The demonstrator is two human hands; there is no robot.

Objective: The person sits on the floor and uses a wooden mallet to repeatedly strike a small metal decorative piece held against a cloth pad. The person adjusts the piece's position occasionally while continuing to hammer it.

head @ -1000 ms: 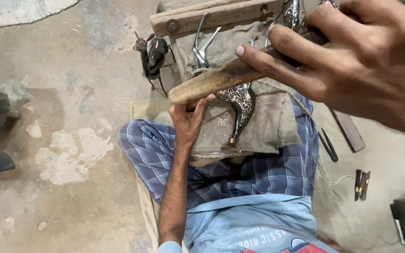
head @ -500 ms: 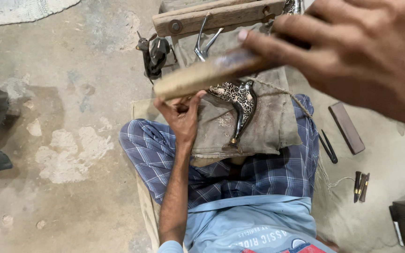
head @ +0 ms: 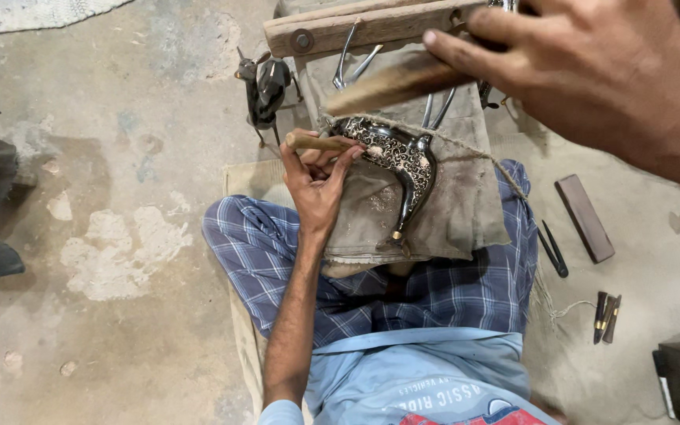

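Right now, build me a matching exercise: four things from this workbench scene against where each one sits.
Things
1. engraved metal piece
2. wooden mallet
3. small chisel
4. dark rectangular stone

Places
A. gripped in the right hand, raised
B. flat on the floor beside the checked cloth
C. tied on the padded cloth on the lap
D. pinched in the left hand, tip against the metal

Pairs: 1-C, 2-A, 3-D, 4-B

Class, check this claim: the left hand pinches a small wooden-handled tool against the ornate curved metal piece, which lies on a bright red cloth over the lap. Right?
Not quite. The head view shows the ornate curved metal piece on a drab grey-brown cloth, not red. The left hand does pinch the small wooden-handled tool.
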